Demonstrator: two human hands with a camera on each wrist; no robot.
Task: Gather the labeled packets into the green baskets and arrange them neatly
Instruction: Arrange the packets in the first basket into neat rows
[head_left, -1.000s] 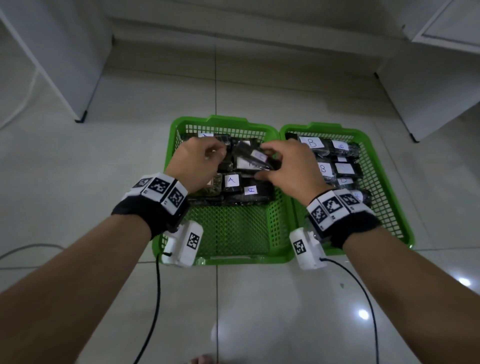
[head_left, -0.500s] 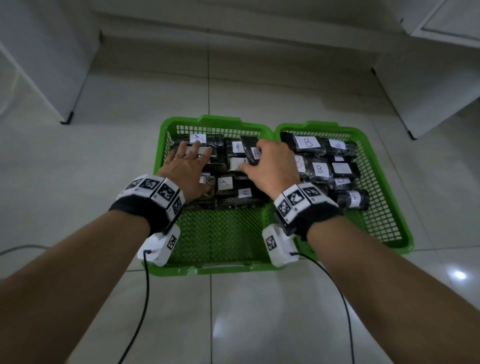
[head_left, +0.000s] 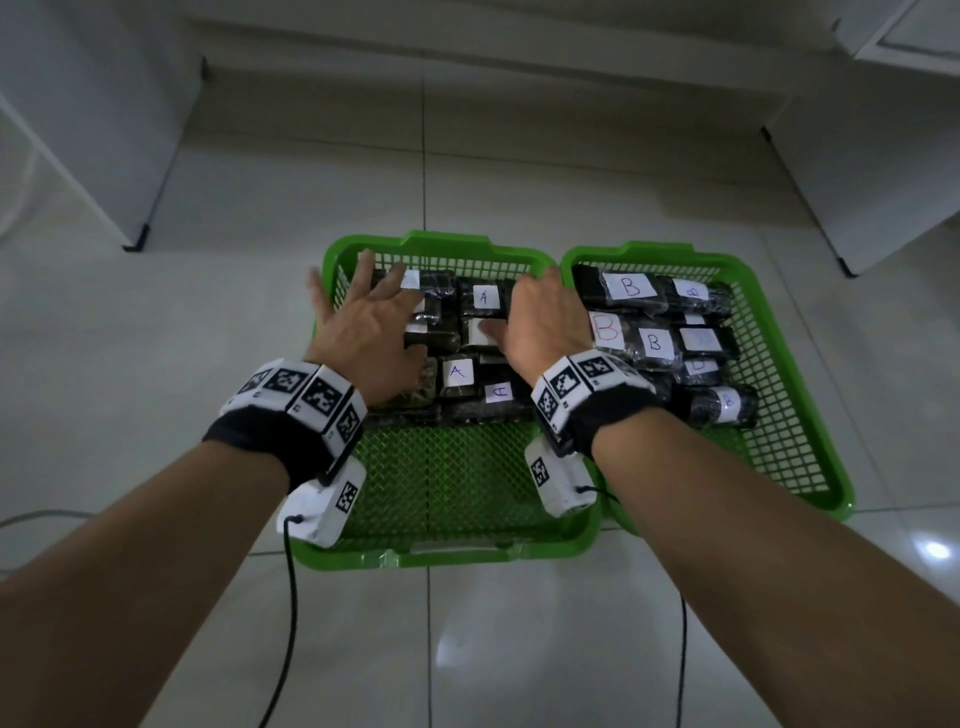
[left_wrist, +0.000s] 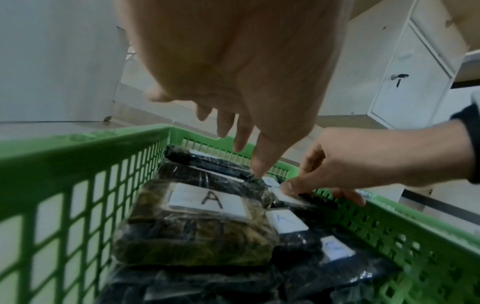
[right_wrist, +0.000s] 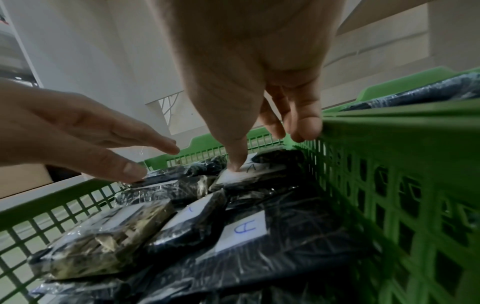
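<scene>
Overhead, from the head view, 2 green baskets sit side by side on the tiled floor: the left basket (head_left: 363, 558) holds dark packets labelled A (head_left: 457, 375), the right basket (head_left: 810, 467) holds packets labelled B (head_left: 631, 287). Both lots fill only the far half of their baskets. The left hand (head_left: 363, 332) hovers over the A packets with fingers spread and straight, holding nothing. The right hand (head_left: 545, 322) rests on the A packets near the wall shared with the other basket, its grip likewise apart. White cabinets (head_left: 78, 130) stand well apart on either side and block nothing.

Next, the left wrist view shows the film-wrapped packet with an A label (left_wrist: 207, 200). It looks soft, light and slippery, so it probably shifts best when nudged flat or pinched at its short ends. The basket's mesh wall (left_wrist: 78, 185) stands close beside it, leaving little room for fingers on that side.

Lastly, the right wrist view shows the right hand's thumb (right_wrist: 235, 156) pressing a paper label on a far packet, while the other fingers (right_wrist: 306, 125) hang by the green rim (right_wrist: 389, 115). Packets overlap and tilt here, so a shove could easily ride one over its neighbour.
</scene>
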